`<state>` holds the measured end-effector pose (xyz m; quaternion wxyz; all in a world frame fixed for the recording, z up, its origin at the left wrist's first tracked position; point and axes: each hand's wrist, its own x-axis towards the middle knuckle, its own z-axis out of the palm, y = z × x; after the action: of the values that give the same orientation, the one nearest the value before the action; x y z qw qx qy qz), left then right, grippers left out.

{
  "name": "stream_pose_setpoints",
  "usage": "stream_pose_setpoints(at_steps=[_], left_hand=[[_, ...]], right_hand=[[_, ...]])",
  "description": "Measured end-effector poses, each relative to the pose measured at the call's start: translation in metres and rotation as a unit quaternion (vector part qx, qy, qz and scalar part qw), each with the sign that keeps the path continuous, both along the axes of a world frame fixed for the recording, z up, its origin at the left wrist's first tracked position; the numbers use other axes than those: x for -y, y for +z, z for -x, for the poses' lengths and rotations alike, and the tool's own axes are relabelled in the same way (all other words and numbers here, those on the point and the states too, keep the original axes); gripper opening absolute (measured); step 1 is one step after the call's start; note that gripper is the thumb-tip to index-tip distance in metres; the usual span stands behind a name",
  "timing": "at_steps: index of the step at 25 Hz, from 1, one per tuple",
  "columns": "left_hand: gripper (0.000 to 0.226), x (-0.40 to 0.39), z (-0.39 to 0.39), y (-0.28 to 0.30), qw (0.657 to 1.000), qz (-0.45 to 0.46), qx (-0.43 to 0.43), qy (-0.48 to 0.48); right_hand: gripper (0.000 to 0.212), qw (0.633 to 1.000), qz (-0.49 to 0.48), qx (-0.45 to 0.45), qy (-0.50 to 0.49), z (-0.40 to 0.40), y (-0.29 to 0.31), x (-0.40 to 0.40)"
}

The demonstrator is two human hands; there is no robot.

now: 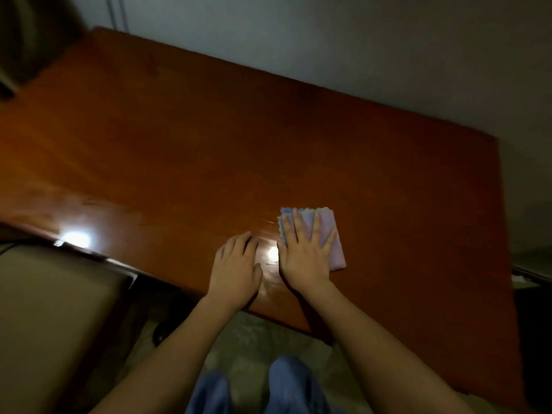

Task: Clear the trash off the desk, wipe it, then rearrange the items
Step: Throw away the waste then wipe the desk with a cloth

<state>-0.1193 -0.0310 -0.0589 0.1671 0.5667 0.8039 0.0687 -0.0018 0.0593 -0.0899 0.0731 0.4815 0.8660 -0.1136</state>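
A reddish-brown wooden desk (239, 144) fills the view, its top bare apart from one cloth. The folded lilac cloth (331, 234), with a scalloped blue-green edge, lies near the desk's front edge. My right hand (304, 252) presses flat on the cloth's left part, fingers spread. My left hand (236, 267) rests on the bare wood just left of it, fingers curled down, holding nothing. Two bright light reflections shine on the wood, one between my hands.
A beige chair seat (44, 309) with a dark frame stands at the lower left, beside the desk. A grey wall (358, 40) runs behind the desk. My legs in blue trousers (283, 383) and pale floor show below the front edge.
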Motion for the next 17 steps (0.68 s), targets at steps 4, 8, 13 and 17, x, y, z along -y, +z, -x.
stream_pose_setpoints(at_steps=[4, 8, 13, 17], left_hand=[[0.053, 0.029, 0.109, -0.006, 0.998, -0.013, -0.006, 0.065], [0.053, 0.06, 0.225, -0.004, 0.991, -0.017, -0.007, 0.131], [0.054, 0.099, 0.37, 0.0, 0.985, 0.007, -0.016, 0.174], [0.055, 0.134, 0.457, 0.004, 0.97, 0.024, -0.026, 0.241]], right_hand=[[0.058, 0.999, -0.008, 0.003, 0.048, 0.125, 0.003, 0.013], [0.059, 0.994, -0.022, 0.006, 0.103, 0.255, 0.005, 0.03], [0.059, 0.986, -0.023, 0.02, 0.164, 0.411, 0.006, 0.051], [0.058, 0.974, -0.015, -0.001, 0.226, 0.525, 0.005, 0.079]])
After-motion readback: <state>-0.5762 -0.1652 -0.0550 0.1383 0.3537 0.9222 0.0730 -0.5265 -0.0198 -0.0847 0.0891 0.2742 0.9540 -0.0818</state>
